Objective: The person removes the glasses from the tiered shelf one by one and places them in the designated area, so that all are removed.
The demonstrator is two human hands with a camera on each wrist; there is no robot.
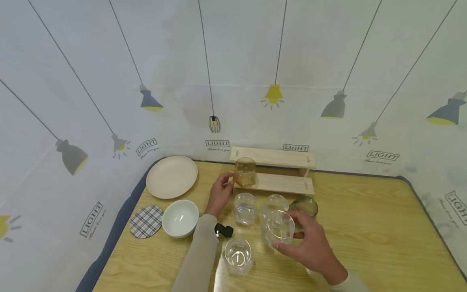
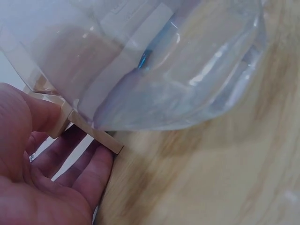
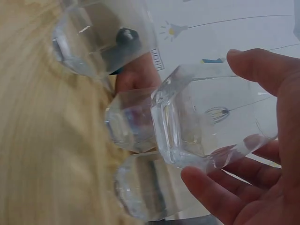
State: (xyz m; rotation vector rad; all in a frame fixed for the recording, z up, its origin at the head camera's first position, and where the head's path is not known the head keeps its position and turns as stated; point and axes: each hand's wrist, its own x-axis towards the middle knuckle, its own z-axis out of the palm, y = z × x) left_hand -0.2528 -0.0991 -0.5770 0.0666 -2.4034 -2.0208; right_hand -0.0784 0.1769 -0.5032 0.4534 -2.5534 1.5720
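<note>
Clear faceted drinking glass with a thin gold rim [image 1: 278,228] held just off the light wooden table [image 1: 365,243], cradled in the right hand [image 1: 310,247], thumb over the top and fingers [image 3: 211,194] curled under its base. Amber-tinted faceted glass [image 1: 244,172] stood on the lower step of the two-tier pale wooden rack [image 1: 288,182], at the rack's left end, with the left hand [image 1: 220,194] against its left side, thumb and fingers loosely around it; full pinch not plain. Between the hands, two more clear glasses [image 1: 245,208] upright on the table, just beside the held one. Another clear glass [image 1: 238,254] nearer the body. Smoky dark glass [image 1: 305,206] behind the right hand. Further left: white bowl [image 1: 180,217], checked round coaster [image 1: 146,221], cream plate [image 1: 171,177].
</note>
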